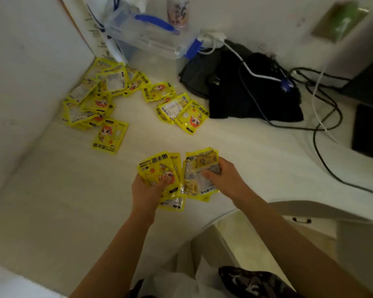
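My left hand [146, 190] grips a stack of yellow hand-warmer packets [157, 166], printed side up, with the thumb across the top one. My right hand [224, 179] holds a second stack of yellow packets [196, 168], label side up, thumb pressed on the white label. The two stacks sit side by side just above the white table [256, 147]. More yellow packets lie loose on the table: a heap at the far left [95, 97], a single packet [110, 136] in front of it, and a small cluster [177, 108] in the middle.
A clear plastic box with blue handles [151, 37] stands at the back. Dark folded cloth [252, 93] lies to the right of the packets, crossed by black and white cables [323, 117]. A black device [368, 132] sits at the right edge. White wall panels close the left side.
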Action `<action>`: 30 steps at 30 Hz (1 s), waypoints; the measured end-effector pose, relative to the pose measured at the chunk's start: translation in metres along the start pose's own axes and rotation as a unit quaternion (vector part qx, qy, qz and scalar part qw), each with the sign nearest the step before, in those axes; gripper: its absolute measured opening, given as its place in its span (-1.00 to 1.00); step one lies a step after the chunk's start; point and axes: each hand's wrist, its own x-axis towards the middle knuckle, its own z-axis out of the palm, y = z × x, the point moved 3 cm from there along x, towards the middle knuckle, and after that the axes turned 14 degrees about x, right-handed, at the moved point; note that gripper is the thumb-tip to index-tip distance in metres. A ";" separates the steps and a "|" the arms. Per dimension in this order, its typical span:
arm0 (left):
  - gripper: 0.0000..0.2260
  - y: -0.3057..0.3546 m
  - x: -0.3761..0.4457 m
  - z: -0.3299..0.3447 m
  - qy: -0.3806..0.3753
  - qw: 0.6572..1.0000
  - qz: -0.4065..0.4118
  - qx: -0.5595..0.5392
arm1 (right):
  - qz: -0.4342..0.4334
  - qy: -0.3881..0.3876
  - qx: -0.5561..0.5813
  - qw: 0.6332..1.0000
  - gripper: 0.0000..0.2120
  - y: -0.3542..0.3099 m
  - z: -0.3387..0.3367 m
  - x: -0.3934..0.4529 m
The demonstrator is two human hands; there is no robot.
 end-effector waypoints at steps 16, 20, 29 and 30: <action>-0.61 -0.013 -0.110 0.096 -0.183 0.965 0.106 0.154 | 0.010 0.228 0.165 0.960 -0.80 0.100 -0.094 -0.169; -0.62 -0.024 -0.151 0.132 -0.228 0.948 0.118 0.190 | 0.024 0.279 0.189 0.941 -0.78 0.137 -0.123 -0.212; -0.63 -0.080 -0.273 0.201 -0.285 0.922 0.102 0.240 | 0.032 0.345 0.245 0.905 -0.81 0.227 -0.188 -0.326; -0.63 -0.090 -0.287 0.209 -0.285 0.922 0.096 0.245 | 0.032 0.351 0.254 0.901 -0.82 0.238 -0.196 -0.341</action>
